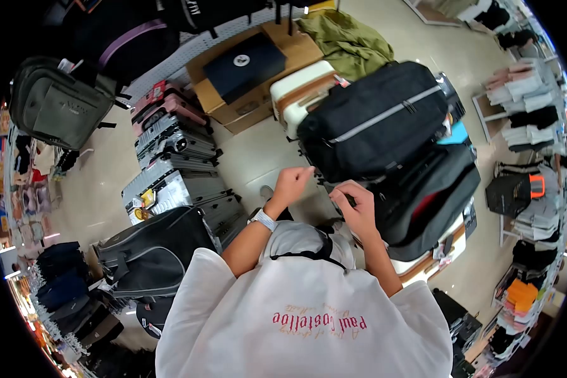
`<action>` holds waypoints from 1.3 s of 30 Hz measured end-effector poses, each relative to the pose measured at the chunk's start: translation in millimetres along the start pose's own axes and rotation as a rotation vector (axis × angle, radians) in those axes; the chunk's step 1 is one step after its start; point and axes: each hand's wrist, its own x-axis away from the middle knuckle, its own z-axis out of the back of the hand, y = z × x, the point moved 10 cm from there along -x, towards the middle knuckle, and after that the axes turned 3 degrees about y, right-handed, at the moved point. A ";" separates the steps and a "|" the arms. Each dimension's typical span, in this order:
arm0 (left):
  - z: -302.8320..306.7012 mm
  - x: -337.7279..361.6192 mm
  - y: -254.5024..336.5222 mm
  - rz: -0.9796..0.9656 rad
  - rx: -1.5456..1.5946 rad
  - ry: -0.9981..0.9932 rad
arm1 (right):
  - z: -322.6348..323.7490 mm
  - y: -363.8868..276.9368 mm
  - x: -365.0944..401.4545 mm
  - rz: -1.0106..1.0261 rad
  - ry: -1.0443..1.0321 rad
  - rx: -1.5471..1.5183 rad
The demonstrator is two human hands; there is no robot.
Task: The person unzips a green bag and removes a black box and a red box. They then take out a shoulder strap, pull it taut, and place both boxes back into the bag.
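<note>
My left hand (291, 188), with a pale watch (263, 218) on its wrist, is raised in front of my body with its fingers curled together. My right hand (357, 206) sits a little to the right, its fingers bent inward; whatever either hand may hold is too small or hidden. Closest to both hands is a big black duffel bag (375, 120) with a grey stripe, lying on top of suitcases. Beside my right hand lies another black bag (425, 201), with a patch of red showing in its fold.
Silver suitcases (176, 173) and a black travel bag (157, 252) line the left side. Ahead stand a cardboard box (239, 116) with a dark blue box (246, 66) on it, and a cream suitcase (299, 88). Olive cloth (349, 44) lies behind. Clothing racks (526, 94) run along the right.
</note>
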 end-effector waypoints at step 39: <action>251.0 -206.7 -387.0 0.850 0.235 0.504 | -194.0 442.9 -437.9 -1.072 0.092 -0.092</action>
